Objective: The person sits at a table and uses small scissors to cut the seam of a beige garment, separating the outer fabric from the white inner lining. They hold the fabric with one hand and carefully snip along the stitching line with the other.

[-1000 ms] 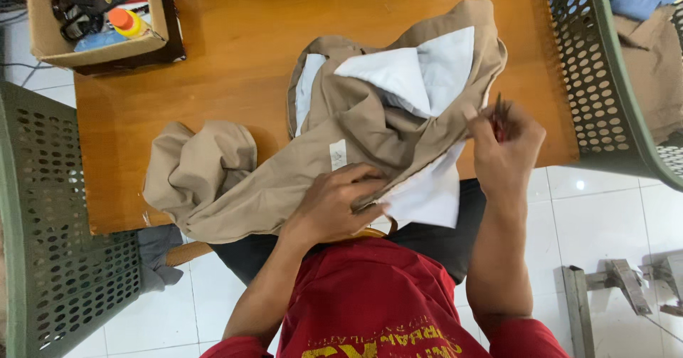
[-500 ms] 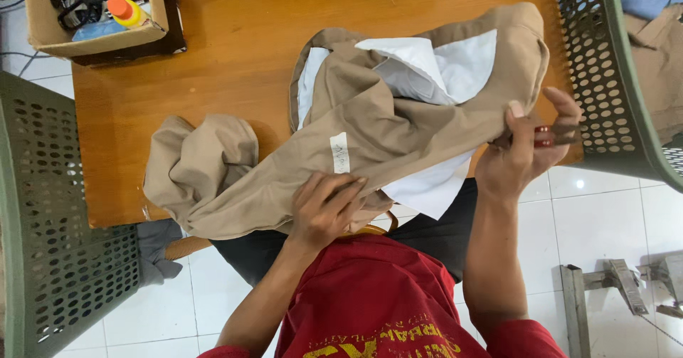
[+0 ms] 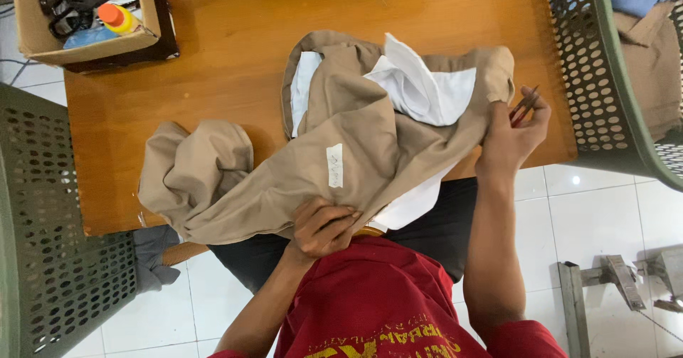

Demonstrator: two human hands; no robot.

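Both hands [image 3: 321, 226] [image 3: 509, 134] closed, gripping khaki trousers [image 3: 356, 159].

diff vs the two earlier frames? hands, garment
The right hand went from the garment's near edge out to its far right corner, gripping the cloth there with a thin red-brown tool beside the fingers. The white lining is spread wider. The left hand stayed pinning the khaki garment at the wooden table edge.
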